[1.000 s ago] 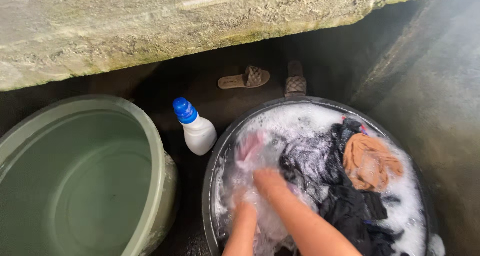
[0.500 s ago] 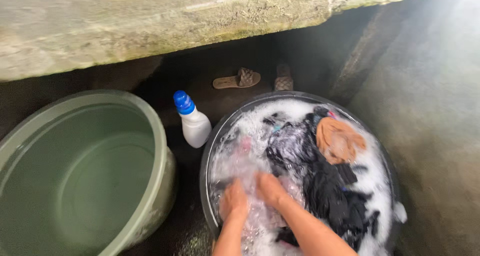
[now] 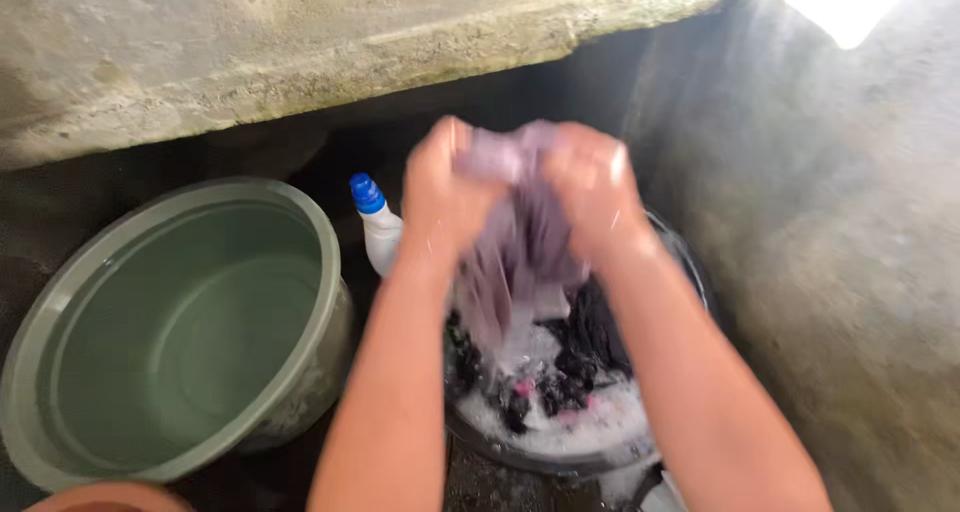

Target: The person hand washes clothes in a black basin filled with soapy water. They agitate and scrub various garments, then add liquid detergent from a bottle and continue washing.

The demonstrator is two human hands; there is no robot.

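Note:
Both my hands are raised above a dark wash basin (image 3: 560, 457) full of suds and dark clothes. My left hand (image 3: 442, 194) and my right hand (image 3: 592, 187) each grip the top of a wet pale purple garment (image 3: 520, 262), which hangs down between them and drips into the foam. The fists are close together, bunching the cloth. Dark laundry with a bit of pink (image 3: 540, 392) lies in the soapy water below, partly hidden by my forearms.
A large green basin (image 3: 120, 272) holding water stands to the left. A white bottle with a blue cap (image 3: 378, 227) stands between the two basins. A rough concrete ledge (image 3: 300, 52) runs across the top, and a concrete wall (image 3: 850, 272) rises on the right. An orange rim (image 3: 100, 499) shows bottom left.
My hands were down in the suds; now they have lifted the pale purple garment up out of the water. The view has swung, so the sandals behind the basin are hidden.

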